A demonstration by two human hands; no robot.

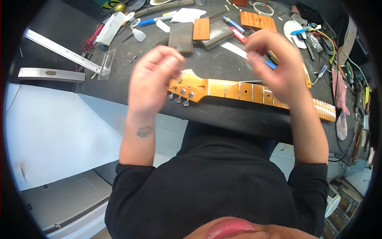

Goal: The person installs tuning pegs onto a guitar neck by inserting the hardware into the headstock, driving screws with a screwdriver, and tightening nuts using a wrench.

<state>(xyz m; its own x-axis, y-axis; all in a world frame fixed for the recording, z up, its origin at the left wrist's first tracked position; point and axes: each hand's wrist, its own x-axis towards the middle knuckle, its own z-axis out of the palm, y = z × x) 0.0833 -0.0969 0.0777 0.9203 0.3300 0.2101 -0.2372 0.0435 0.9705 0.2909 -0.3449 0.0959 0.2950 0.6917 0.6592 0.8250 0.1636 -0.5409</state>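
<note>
The guitar neck (256,95) lies near the front edge of the bench (221,65), with its headstock (195,85) on the left side. The left hand (151,81) is raised beside this headstock, the right hand (281,65) over the fretboard. Both hands have curled fingers (170,65); whether they grasp something small, one cannot tell.

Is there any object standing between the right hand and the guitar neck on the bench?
Nothing visible stands between the right hand and the guitar neck, though the hand hides what is directly beneath it.
</note>
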